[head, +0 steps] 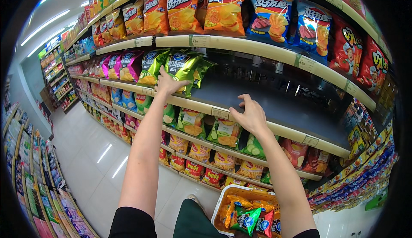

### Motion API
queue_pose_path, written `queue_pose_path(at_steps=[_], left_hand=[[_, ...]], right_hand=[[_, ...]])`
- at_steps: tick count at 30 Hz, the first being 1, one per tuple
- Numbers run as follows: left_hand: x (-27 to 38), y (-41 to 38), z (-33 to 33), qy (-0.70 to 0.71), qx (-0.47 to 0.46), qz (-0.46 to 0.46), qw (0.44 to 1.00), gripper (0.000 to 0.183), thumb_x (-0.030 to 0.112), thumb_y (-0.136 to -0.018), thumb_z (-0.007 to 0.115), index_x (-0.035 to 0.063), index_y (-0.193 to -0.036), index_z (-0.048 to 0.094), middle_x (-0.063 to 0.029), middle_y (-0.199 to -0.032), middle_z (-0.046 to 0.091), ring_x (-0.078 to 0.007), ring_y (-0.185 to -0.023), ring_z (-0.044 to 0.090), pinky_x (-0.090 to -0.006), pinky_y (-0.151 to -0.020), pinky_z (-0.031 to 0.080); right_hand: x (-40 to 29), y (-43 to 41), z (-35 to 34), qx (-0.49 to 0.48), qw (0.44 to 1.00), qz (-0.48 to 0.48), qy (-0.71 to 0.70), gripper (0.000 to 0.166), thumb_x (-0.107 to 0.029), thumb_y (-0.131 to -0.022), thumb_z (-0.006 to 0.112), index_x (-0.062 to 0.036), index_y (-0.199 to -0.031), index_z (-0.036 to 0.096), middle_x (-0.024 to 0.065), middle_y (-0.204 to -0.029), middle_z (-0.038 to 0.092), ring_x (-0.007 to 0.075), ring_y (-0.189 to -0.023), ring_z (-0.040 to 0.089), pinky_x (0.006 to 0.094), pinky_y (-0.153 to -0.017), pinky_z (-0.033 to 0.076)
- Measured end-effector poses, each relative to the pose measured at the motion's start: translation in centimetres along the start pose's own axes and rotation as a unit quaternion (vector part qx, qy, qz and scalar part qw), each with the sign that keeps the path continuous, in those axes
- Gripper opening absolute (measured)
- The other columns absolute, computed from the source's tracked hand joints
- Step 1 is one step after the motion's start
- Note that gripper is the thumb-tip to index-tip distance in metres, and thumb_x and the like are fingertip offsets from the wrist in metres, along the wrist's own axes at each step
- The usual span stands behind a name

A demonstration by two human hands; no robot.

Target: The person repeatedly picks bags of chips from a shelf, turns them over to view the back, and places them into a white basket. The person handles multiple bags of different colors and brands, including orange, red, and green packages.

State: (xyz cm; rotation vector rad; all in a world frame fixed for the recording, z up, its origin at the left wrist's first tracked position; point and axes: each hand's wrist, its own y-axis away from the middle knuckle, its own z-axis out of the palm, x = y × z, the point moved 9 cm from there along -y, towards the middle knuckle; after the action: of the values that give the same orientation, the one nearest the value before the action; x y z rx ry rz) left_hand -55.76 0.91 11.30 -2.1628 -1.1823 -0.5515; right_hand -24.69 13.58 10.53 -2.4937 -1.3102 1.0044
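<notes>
My left hand (167,82) touches the front of a green chip bag (182,64) on the middle shelf, fingers spread over its lower left side. Another green bag (154,64) stands just left of it, and part of a further green bag (200,73) shows behind at the right. My right hand (249,112) is over the front edge of the same shelf (273,109), its fingers bent and apart, with nothing in it. Below my right forearm, a white-rimmed basket (222,202) holds several bags, among them a green one (246,220), a red one and orange ones.
Orange chip bags (183,7) and blue ones (270,15) line the shelf above. Purple bags (130,65) stand farther left. Lower shelves hold green bags (225,131) and others. Hanging snack packs (357,180) are at the right; another shelf unit (35,180) stands at the left.
</notes>
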Motion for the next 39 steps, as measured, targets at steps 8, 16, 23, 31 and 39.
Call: queue_pose_path(at_steps=[8, 16, 23, 31, 39], left_hand=[[-2.5, -2.1, -1.9, 0.142, 0.123, -0.047, 0.981, 0.111, 0.053, -0.059, 0.075, 0.0028, -0.142, 0.020, -0.0206, -0.134, 0.045, -0.0355, -0.121, 0.046, -0.0481, -0.103, 0.031], [3.6, 2.6, 0.3, 0.301, -0.071, -0.004, 0.951, 0.103, 0.045, -0.063, 0.076, -0.0030, -0.139, 0.025, -0.0229, -0.135, 0.041, -0.0296, -0.120, 0.046, -0.0359, -0.098, 0.040], [10.1, 13.4, 0.1, 0.365, -0.205, 0.063, 0.906, 0.090, 0.039, -0.073, 0.073, -0.0016, -0.139, 0.028, -0.0176, -0.119, 0.052, -0.0217, -0.107, 0.053, -0.0317, -0.091, 0.042], [9.6, 27.6, 1.9, 0.697, -0.358, -0.044, 0.619, 0.048, 0.040, -0.091, 0.051, 0.0059, -0.125, 0.050, -0.0088, -0.121, 0.057, -0.0192, -0.109, 0.056, -0.0354, -0.092, 0.044], [7.6, 43.3, 11.6, 0.812, -0.477, -0.266, 0.207, 0.051, 0.047, -0.090, 0.043, 0.0129, -0.127, 0.051, -0.0080, -0.127, 0.055, -0.0274, -0.117, 0.052, -0.0476, -0.100, 0.038]], right_hand=[[0.8, -0.4, -0.3, -0.002, 0.999, 0.016, -0.042, 0.053, -0.035, -0.077, 0.065, -0.0007, -0.116, 0.053, 0.0153, -0.099, 0.066, 0.0316, -0.089, 0.063, 0.0400, -0.081, 0.049], [0.3, 0.0, -0.2, 0.002, 0.974, -0.008, -0.227, 0.055, -0.034, -0.084, 0.063, -0.0014, -0.125, 0.047, 0.0193, -0.117, 0.059, 0.0297, -0.109, 0.058, 0.0390, -0.092, 0.045], [-3.6, 3.8, -1.3, -0.028, 0.882, -0.016, -0.470, 0.065, -0.035, -0.096, 0.050, -0.0091, -0.146, 0.018, 0.0204, -0.134, 0.041, 0.0255, -0.118, 0.048, 0.0374, -0.098, 0.039], [-4.0, 14.1, -5.9, 0.044, 0.903, -0.059, -0.424, 0.049, -0.029, -0.098, 0.046, -0.0099, -0.141, 0.034, 0.0141, -0.132, 0.047, 0.0217, -0.119, 0.046, 0.0335, -0.102, 0.035], [5.7, 22.8, -2.9, 0.034, 0.818, 0.204, -0.536, 0.087, -0.044, -0.082, 0.068, 0.0006, -0.140, 0.021, 0.0234, -0.128, 0.040, 0.0269, -0.114, 0.049, 0.0379, -0.092, 0.043]])
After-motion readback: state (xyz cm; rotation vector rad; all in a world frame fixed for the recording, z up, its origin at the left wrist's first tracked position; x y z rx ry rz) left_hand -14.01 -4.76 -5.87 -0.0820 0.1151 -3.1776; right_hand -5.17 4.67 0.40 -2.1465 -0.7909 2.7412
